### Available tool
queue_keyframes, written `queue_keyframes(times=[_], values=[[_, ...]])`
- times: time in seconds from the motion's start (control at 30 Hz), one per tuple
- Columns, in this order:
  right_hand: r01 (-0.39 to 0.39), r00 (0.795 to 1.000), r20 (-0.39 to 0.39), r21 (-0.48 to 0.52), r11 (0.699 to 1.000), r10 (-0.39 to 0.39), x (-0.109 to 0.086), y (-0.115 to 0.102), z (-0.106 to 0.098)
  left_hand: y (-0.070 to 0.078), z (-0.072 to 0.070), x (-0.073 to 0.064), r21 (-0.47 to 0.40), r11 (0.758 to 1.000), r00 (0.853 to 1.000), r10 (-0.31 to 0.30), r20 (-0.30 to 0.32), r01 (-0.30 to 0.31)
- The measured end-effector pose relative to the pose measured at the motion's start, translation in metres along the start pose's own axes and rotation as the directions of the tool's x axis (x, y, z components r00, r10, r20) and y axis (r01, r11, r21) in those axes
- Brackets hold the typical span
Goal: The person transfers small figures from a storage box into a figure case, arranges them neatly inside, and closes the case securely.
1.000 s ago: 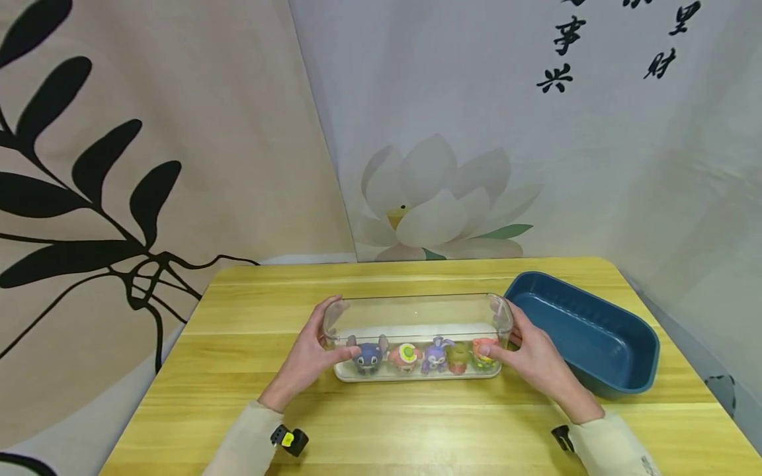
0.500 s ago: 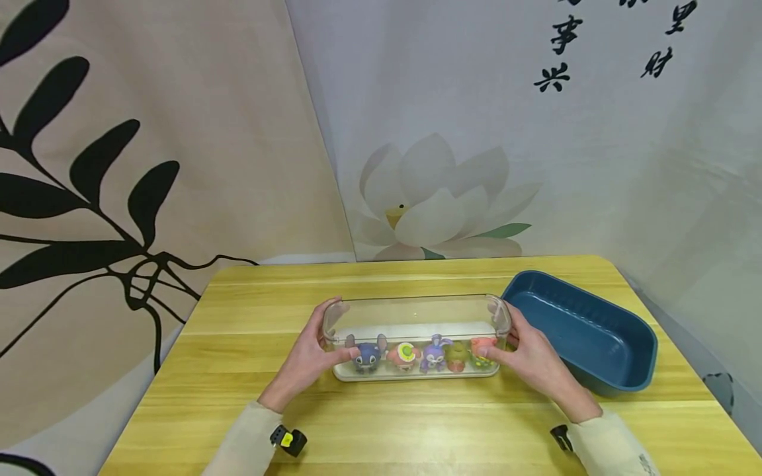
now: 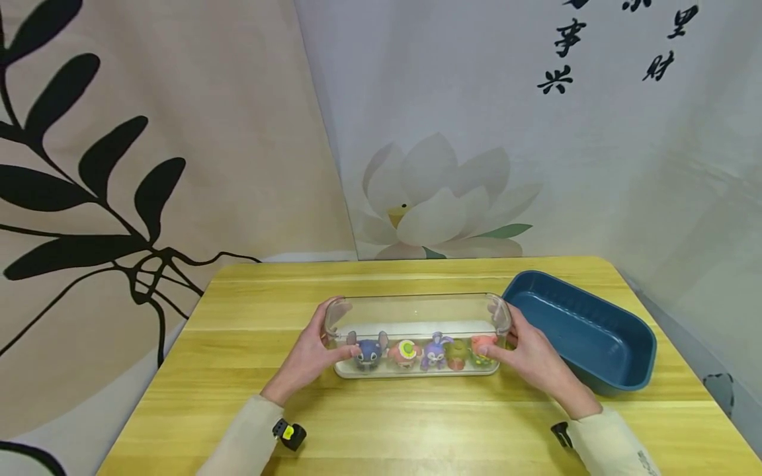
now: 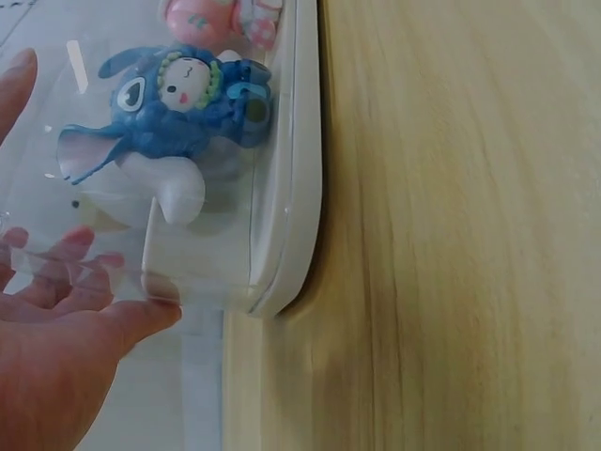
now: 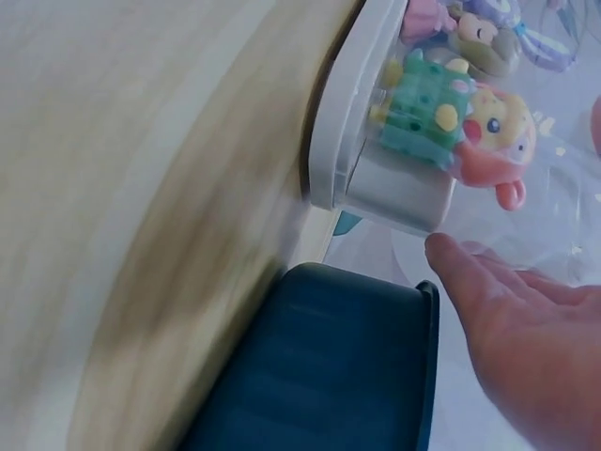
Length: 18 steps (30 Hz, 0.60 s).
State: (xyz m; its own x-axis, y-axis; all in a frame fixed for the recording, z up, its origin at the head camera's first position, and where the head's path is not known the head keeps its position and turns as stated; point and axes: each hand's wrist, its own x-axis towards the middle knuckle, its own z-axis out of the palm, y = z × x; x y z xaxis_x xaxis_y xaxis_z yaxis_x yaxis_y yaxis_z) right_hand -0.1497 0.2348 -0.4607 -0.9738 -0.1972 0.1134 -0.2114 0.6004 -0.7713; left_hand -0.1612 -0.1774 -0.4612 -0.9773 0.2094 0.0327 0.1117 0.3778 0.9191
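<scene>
A clear plastic cover (image 3: 417, 311) stands over a white base (image 3: 417, 375) in the middle of the table, forming a long display case. Several small toy figures stand in a row inside. At the left end is a blue big-eared figure (image 4: 178, 103); at the right end, a figure in pink and green (image 5: 437, 117). My left hand (image 3: 309, 360) grips the cover's left end, thumb at the front and fingers round the side. At the opposite end my right hand (image 3: 532, 354) holds it the same way. The cover's lower edge appears to meet the base.
A dark blue rectangular tub (image 3: 595, 330) sits at an angle on the right of the wooden table (image 3: 381, 423), close beside my right hand. Behind the table hangs a printed cloth (image 3: 440, 192) with a lotus and dark leaves.
</scene>
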Motion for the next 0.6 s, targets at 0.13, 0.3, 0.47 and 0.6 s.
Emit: queue_keyframes(times=[0.13,0.3,0.47,0.6], values=[[-0.002,1.000,0.013,-0.019,1.000,0.002,0.002,0.001,-0.003,-0.002,0.003,0.004,0.009,1.000,1.000,0.002,0.003,-0.002],[-0.018,1.000,0.018,-0.050,0.999,0.019,0.002,0.000,-0.007,-0.001,0.006,0.004,0.049,0.999,1.000,0.011,0.013,-0.012],[-0.034,0.999,0.022,-0.082,0.996,0.035,-0.002,-0.003,-0.011,0.000,0.006,-0.001,0.139,0.990,1.000,0.013,0.023,-0.016],[-0.019,1.000,0.011,-0.114,0.993,0.020,-0.009,-0.009,-0.019,0.001,0.000,-0.009,0.209,0.977,0.999,0.036,0.012,-0.038]])
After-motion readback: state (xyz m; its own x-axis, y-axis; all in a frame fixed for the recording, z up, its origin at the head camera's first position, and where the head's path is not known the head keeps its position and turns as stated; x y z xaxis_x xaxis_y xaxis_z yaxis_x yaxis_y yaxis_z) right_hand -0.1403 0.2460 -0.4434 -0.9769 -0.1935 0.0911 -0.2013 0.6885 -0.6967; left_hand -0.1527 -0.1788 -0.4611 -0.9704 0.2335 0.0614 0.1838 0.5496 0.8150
